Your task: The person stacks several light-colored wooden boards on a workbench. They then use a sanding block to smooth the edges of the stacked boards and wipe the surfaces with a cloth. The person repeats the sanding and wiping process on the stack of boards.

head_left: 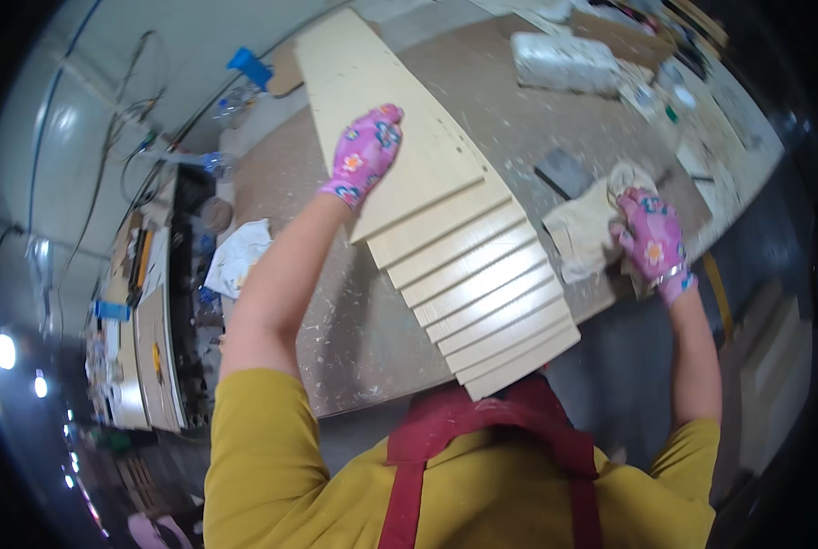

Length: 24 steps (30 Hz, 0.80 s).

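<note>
A fanned stack of pale wooden boards slants across the table, each edge stepping back from the one beneath. The long top board stretches toward the far left. My left hand, in a pink flowered glove, rests on that top board with its fingers drawn together; whatever is under them is hidden. At the right, my right hand, gloved the same way, closes on a cream cloth lying on the table near its edge. A dark grey block lies just beyond the cloth.
The brown worktable has pale specks. A plastic-wrapped white package and a cardboard box sit at the far right. A white cloth and a blue object lie leftward. A cluttered side shelf stands left.
</note>
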Each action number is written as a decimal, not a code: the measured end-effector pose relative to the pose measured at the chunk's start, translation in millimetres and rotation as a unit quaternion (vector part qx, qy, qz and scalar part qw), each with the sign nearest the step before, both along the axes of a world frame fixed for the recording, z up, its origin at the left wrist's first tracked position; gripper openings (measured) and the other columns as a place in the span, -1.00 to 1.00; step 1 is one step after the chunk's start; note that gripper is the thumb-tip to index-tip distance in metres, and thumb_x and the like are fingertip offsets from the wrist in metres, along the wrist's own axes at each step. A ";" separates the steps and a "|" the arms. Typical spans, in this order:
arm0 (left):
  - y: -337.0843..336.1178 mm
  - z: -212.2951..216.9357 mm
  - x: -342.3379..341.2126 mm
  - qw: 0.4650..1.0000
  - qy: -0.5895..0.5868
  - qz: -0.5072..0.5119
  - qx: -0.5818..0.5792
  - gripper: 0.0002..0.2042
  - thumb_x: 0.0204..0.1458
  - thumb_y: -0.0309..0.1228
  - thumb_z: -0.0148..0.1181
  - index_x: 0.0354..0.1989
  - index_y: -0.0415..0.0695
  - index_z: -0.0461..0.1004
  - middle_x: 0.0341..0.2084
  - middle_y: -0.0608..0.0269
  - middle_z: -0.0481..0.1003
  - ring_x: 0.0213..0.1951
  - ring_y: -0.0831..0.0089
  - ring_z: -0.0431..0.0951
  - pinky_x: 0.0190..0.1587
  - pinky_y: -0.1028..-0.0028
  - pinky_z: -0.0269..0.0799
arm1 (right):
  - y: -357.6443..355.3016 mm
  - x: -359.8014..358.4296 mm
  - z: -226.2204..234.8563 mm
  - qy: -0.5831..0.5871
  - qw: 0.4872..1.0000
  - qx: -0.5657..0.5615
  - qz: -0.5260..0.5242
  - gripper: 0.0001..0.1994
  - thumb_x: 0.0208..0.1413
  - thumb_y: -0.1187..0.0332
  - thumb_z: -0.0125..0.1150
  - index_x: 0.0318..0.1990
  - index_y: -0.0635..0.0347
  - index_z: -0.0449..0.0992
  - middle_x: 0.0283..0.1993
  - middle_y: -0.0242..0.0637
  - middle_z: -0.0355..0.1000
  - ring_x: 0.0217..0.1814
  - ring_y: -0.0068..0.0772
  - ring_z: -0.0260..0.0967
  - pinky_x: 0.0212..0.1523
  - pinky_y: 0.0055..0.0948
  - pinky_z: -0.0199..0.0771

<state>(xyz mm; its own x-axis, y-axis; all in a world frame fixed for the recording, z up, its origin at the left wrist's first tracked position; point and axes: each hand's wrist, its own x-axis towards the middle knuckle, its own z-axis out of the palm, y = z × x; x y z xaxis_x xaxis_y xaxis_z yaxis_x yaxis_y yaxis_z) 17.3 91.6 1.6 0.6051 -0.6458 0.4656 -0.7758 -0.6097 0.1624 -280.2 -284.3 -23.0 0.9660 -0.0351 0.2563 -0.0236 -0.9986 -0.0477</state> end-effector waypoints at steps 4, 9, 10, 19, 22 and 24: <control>10.5 8.9 -28.8 0.989 -0.016 0.145 0.000 -0.51 0.17 -0.27 0.07 0.27 -0.16 0.31 0.21 -0.14 0.36 0.27 0.01 0.33 0.33 0.23 0.22 | 29.6 53.5 28.2 -0.071 0.953 0.258 0.144 -0.59 0.11 0.20 0.23 0.08 0.20 0.48 0.13 -0.06 0.45 0.22 0.01 0.36 0.21 -0.17 0.34; 49.6 4.5 -42.9 0.912 0.147 0.321 -0.211 -0.25 0.14 -0.10 0.18 0.42 -0.17 0.04 0.27 -0.14 0.28 0.30 0.10 0.30 0.32 0.32 0.20 | 49.8 128.5 0.9 0.077 0.833 0.502 0.218 -0.44 0.22 0.16 0.19 0.27 0.30 0.32 0.27 0.02 0.36 0.34 -0.06 0.29 0.32 -0.27 0.25; 47.6 8.5 -49.3 0.855 0.259 0.341 -0.292 -0.21 0.14 -0.06 0.20 0.44 -0.18 0.01 0.27 -0.12 0.28 0.30 0.13 0.30 0.31 0.33 0.21 | 54.2 142.5 -4.8 0.077 0.825 0.519 0.210 -0.41 0.23 0.14 0.18 0.30 0.34 0.28 0.30 0.06 0.33 0.36 -0.08 0.27 0.33 -0.29 0.24; 50.8 -41.2 -49.2 0.698 0.486 0.245 -0.466 -0.18 0.13 -0.10 0.28 0.37 -0.34 -0.01 0.12 0.03 0.41 0.04 0.33 0.53 0.03 0.35 0.53 | 140.7 233.5 -1.5 0.198 0.749 0.620 0.125 -0.02 0.13 -0.05 0.24 0.48 0.32 -0.19 0.39 0.13 0.19 0.46 -0.07 0.12 0.43 -0.30 0.09; 38.6 -36.5 -51.5 0.684 0.471 0.270 -0.487 -0.15 0.11 -0.10 0.30 0.38 -0.33 -0.07 0.12 -0.04 0.40 0.04 0.29 0.53 0.01 0.32 0.55 | 142.7 254.4 -33.9 0.189 0.731 0.645 0.114 -0.02 0.12 -0.04 0.25 0.49 0.28 -0.19 0.39 0.12 0.20 0.48 -0.04 0.10 0.47 -0.28 0.01; 33.0 -27.8 -57.1 0.672 0.473 0.283 -0.496 -0.13 0.10 -0.07 0.30 0.38 -0.34 -0.06 0.12 -0.03 0.39 0.03 0.29 0.53 0.00 0.31 0.55 | 142.7 257.2 -43.1 0.182 0.692 0.681 0.158 -0.04 0.13 -0.03 0.19 0.49 0.28 -0.21 0.49 0.13 -0.02 0.56 0.00 -0.10 0.51 -0.27 -0.13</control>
